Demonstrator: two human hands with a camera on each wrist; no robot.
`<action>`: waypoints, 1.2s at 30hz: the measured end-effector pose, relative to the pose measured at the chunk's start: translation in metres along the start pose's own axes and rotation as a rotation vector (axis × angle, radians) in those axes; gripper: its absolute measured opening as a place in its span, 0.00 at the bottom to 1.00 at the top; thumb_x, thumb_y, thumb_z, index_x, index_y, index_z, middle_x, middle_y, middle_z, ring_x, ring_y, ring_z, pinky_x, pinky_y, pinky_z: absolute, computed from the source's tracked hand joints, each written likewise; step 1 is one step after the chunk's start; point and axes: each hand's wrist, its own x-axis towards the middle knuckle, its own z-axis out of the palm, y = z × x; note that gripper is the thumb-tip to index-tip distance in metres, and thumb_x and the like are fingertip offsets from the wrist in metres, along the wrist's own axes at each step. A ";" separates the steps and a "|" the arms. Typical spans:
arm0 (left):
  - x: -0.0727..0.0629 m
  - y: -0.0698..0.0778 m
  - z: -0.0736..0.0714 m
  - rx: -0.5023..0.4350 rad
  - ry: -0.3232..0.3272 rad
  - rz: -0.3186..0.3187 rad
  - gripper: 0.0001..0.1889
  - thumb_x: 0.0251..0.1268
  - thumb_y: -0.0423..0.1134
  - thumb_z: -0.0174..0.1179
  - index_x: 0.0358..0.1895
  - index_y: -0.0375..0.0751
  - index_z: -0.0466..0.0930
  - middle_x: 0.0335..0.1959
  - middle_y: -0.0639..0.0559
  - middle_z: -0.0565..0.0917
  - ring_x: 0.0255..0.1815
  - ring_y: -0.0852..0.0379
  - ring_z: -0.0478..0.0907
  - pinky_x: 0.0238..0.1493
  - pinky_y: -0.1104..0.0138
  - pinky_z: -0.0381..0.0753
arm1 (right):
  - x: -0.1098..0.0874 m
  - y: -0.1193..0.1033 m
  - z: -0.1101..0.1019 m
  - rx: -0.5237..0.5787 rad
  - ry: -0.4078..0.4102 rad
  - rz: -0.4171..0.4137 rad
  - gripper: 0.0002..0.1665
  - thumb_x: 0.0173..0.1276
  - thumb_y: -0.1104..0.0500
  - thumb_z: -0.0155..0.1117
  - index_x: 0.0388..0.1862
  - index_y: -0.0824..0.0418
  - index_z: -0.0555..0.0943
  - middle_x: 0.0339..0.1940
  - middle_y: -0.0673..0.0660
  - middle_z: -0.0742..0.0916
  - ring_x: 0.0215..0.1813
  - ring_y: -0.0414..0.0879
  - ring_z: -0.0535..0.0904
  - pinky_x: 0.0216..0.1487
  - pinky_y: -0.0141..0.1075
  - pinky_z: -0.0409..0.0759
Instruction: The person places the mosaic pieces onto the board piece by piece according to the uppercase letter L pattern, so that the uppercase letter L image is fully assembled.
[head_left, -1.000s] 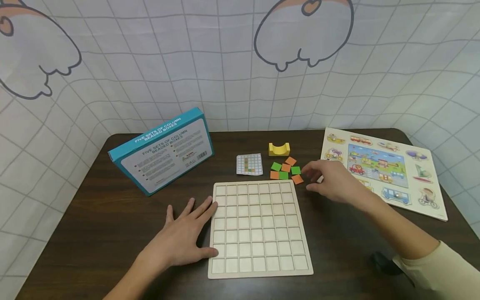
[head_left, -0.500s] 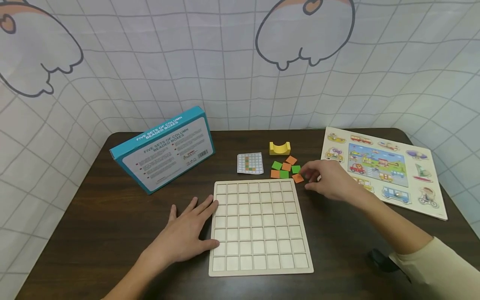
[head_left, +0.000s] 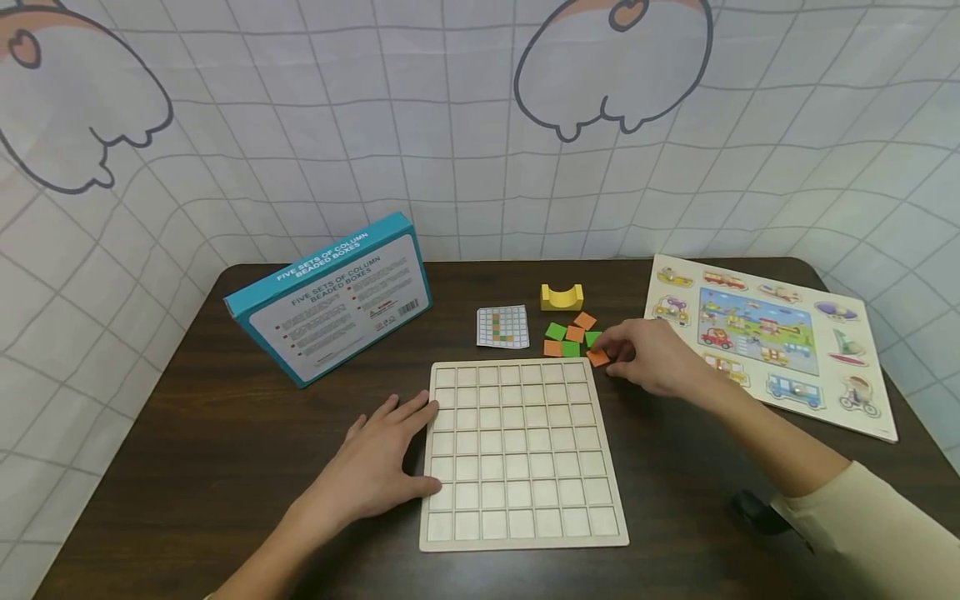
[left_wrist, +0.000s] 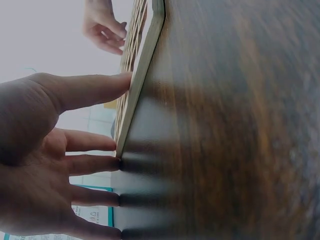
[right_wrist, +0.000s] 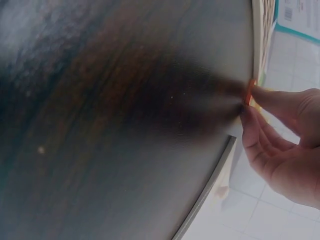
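Observation:
In the head view a pale wooden grid board (head_left: 524,457) lies flat on the dark table. My left hand (head_left: 381,463) rests at its left edge with fingers spread; the left wrist view has the thumb (left_wrist: 97,92) against the board's side. Beyond the board's far right corner, my right hand (head_left: 651,357) pinches an orange square tile (head_left: 597,358) between thumb and fingers, the tile (right_wrist: 249,93) seen edge-on low at the table in the right wrist view. Several more orange and green tiles (head_left: 571,349) lie beside it, one green tile partly hidden by the fingers.
A pattern card (head_left: 502,327) lies behind the board, near a yellow arch block (head_left: 562,298). On the left stands a blue-edged box (head_left: 337,308). A picture puzzle board (head_left: 862,417) lies at the right, close to my right forearm. A grid-patterned cloth (head_left: 480,150) hangs behind.
My right hand has moved slightly left and closed its fingertips on the nearest orange tile. The left hand stays at the board's edge, its fingers a little closer together.

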 end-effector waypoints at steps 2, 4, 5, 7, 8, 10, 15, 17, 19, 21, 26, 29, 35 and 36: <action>0.000 0.000 0.000 -0.004 0.003 -0.001 0.50 0.52 0.51 0.80 0.80 0.46 0.66 0.83 0.49 0.63 0.84 0.33 0.54 0.72 0.24 0.53 | 0.001 0.000 0.001 -0.002 -0.006 0.001 0.17 0.64 0.66 0.75 0.53 0.59 0.89 0.35 0.51 0.88 0.36 0.43 0.81 0.38 0.39 0.79; -0.001 0.000 0.001 -0.008 0.004 -0.002 0.50 0.52 0.51 0.80 0.80 0.46 0.66 0.83 0.49 0.63 0.84 0.33 0.54 0.72 0.25 0.53 | 0.000 0.000 0.002 0.003 -0.010 0.005 0.16 0.65 0.66 0.75 0.52 0.59 0.89 0.36 0.52 0.88 0.36 0.43 0.82 0.39 0.40 0.80; -0.001 0.000 0.001 -0.010 0.005 -0.002 0.50 0.53 0.51 0.80 0.80 0.46 0.66 0.83 0.49 0.63 0.84 0.33 0.54 0.72 0.25 0.54 | 0.000 0.000 0.002 0.007 -0.011 0.007 0.15 0.65 0.66 0.75 0.51 0.60 0.89 0.36 0.52 0.88 0.36 0.43 0.82 0.39 0.40 0.80; -0.002 0.000 0.001 -0.015 0.003 -0.001 0.50 0.53 0.50 0.80 0.80 0.46 0.67 0.83 0.49 0.63 0.84 0.33 0.54 0.72 0.25 0.54 | 0.000 0.000 0.003 0.012 -0.011 0.009 0.15 0.64 0.67 0.75 0.50 0.60 0.89 0.37 0.52 0.89 0.36 0.42 0.83 0.38 0.40 0.81; -0.002 0.000 0.001 -0.015 0.002 0.000 0.50 0.53 0.50 0.80 0.80 0.46 0.67 0.83 0.49 0.63 0.84 0.33 0.54 0.72 0.25 0.54 | -0.001 0.000 0.003 0.014 -0.010 0.010 0.14 0.64 0.67 0.75 0.49 0.60 0.89 0.38 0.52 0.89 0.36 0.42 0.83 0.38 0.40 0.81; -0.003 0.000 0.001 -0.015 0.000 0.005 0.49 0.53 0.50 0.80 0.80 0.46 0.67 0.83 0.48 0.64 0.84 0.33 0.55 0.73 0.26 0.54 | -0.001 0.000 0.004 0.012 -0.006 0.008 0.14 0.63 0.68 0.76 0.47 0.60 0.89 0.38 0.53 0.89 0.36 0.42 0.83 0.38 0.40 0.82; -0.003 0.001 0.000 -0.010 0.003 0.018 0.49 0.52 0.49 0.81 0.79 0.43 0.68 0.82 0.46 0.65 0.83 0.31 0.56 0.73 0.28 0.57 | -0.002 -0.001 0.005 -0.005 0.006 0.008 0.12 0.61 0.69 0.77 0.43 0.59 0.89 0.41 0.54 0.88 0.35 0.43 0.82 0.37 0.39 0.81; -0.002 0.001 -0.001 -0.009 0.006 0.021 0.49 0.51 0.49 0.81 0.78 0.42 0.69 0.81 0.45 0.66 0.82 0.30 0.57 0.72 0.28 0.59 | -0.002 -0.001 0.005 -0.009 0.008 0.010 0.12 0.61 0.70 0.77 0.42 0.58 0.89 0.41 0.55 0.88 0.34 0.43 0.82 0.36 0.39 0.81; -0.002 0.001 -0.001 -0.007 0.009 0.021 0.48 0.51 0.48 0.81 0.77 0.42 0.70 0.81 0.44 0.67 0.81 0.30 0.58 0.70 0.27 0.61 | -0.001 -0.001 0.005 -0.011 0.006 0.011 0.12 0.61 0.70 0.77 0.42 0.58 0.89 0.41 0.55 0.89 0.35 0.44 0.82 0.36 0.39 0.81; -0.001 0.002 -0.001 -0.008 0.011 0.019 0.48 0.50 0.48 0.82 0.77 0.42 0.71 0.80 0.44 0.68 0.81 0.30 0.59 0.69 0.26 0.62 | -0.001 -0.001 0.005 -0.013 0.002 0.010 0.12 0.61 0.70 0.77 0.42 0.58 0.89 0.41 0.55 0.89 0.35 0.44 0.82 0.36 0.39 0.81; 0.000 0.002 -0.001 -0.003 0.016 0.021 0.48 0.50 0.48 0.82 0.77 0.42 0.71 0.80 0.45 0.68 0.81 0.31 0.60 0.68 0.26 0.63 | -0.001 -0.001 0.003 -0.026 -0.009 -0.007 0.14 0.61 0.70 0.76 0.45 0.60 0.89 0.40 0.54 0.90 0.35 0.44 0.82 0.36 0.39 0.82; 0.001 0.002 -0.002 0.006 0.018 0.022 0.48 0.50 0.48 0.82 0.77 0.43 0.71 0.80 0.45 0.68 0.81 0.32 0.60 0.68 0.26 0.63 | 0.000 0.001 0.001 -0.034 -0.014 -0.025 0.14 0.61 0.69 0.76 0.46 0.61 0.90 0.39 0.54 0.90 0.34 0.43 0.82 0.36 0.38 0.82; 0.002 0.003 -0.003 0.016 0.023 0.013 0.48 0.50 0.48 0.82 0.77 0.43 0.71 0.80 0.46 0.68 0.81 0.32 0.60 0.69 0.27 0.63 | 0.002 0.005 0.000 -0.041 -0.027 -0.057 0.12 0.61 0.67 0.76 0.44 0.62 0.89 0.39 0.54 0.90 0.34 0.40 0.83 0.34 0.36 0.82; 0.002 0.003 -0.003 0.018 0.021 0.012 0.48 0.50 0.49 0.82 0.77 0.43 0.71 0.81 0.46 0.68 0.81 0.32 0.60 0.69 0.27 0.63 | 0.002 0.006 -0.001 -0.042 -0.029 -0.061 0.11 0.61 0.67 0.76 0.44 0.62 0.89 0.38 0.54 0.90 0.34 0.40 0.83 0.35 0.36 0.82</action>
